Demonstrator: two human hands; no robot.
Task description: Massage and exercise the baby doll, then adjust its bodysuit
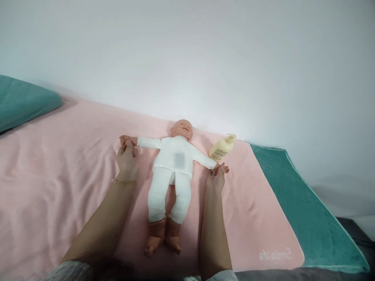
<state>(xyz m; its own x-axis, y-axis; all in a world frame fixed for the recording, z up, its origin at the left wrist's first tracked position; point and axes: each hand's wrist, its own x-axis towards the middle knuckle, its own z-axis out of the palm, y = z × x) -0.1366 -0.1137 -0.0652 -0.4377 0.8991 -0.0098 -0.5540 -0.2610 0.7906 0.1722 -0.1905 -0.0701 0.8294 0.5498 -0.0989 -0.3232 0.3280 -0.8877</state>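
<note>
A baby doll (173,156) with a white cloth body lies on its back, its arms stretched out to both sides. My left hand (126,158) is closed around the doll's hand and wrist on the left, with a gold bracelet on my own wrist. On the other side, my right hand (216,179) grips the doll's other wrist from below, and the doll's fingers stick out past it. Just beyond that arm, a cream pump bottle (222,149) leans or lies at a tilt on the blanket.
Under the doll spreads a wrinkled pink blanket (252,218). A green cover (304,203) shows along the right side, and a green pillow (26,101) rests at the far left. The white wall (187,58) rises directly behind the bed.
</note>
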